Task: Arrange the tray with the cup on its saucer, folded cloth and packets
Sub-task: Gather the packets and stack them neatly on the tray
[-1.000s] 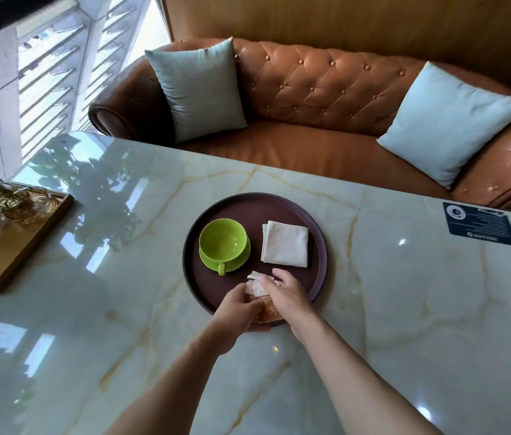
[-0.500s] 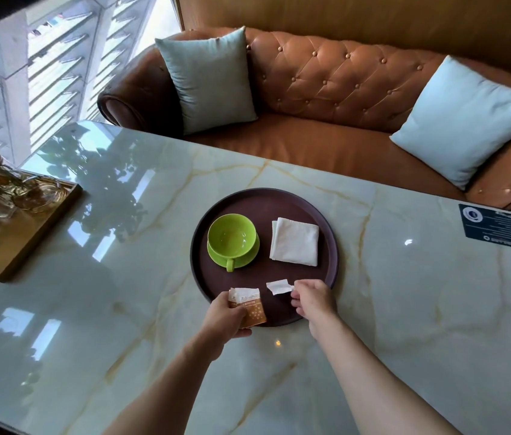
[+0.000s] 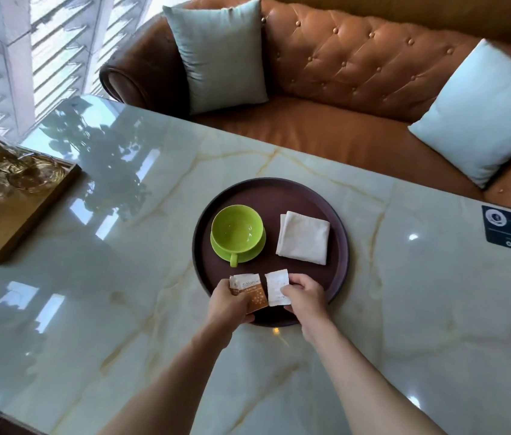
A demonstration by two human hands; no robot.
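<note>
Left hand (image 3: 228, 304) grasps the brown packet (image 3: 249, 292), right hand (image 3: 305, 296) pinches the white packet (image 3: 276, 287), both at the tray's (image 3: 338, 246) near edge.

This looks like a lounge or café seating corner. Beyond the hands stands a tufted brown leather sofa (image 3: 357, 67) with two pale blue cushions (image 3: 219, 51). The bench (image 3: 436, 309) is polished marble with golden veins. Far to the left of the hands, a wooden tray (image 3: 28, 215) carries glassware. A louvred window (image 3: 28, 42) gives daylight.
</note>
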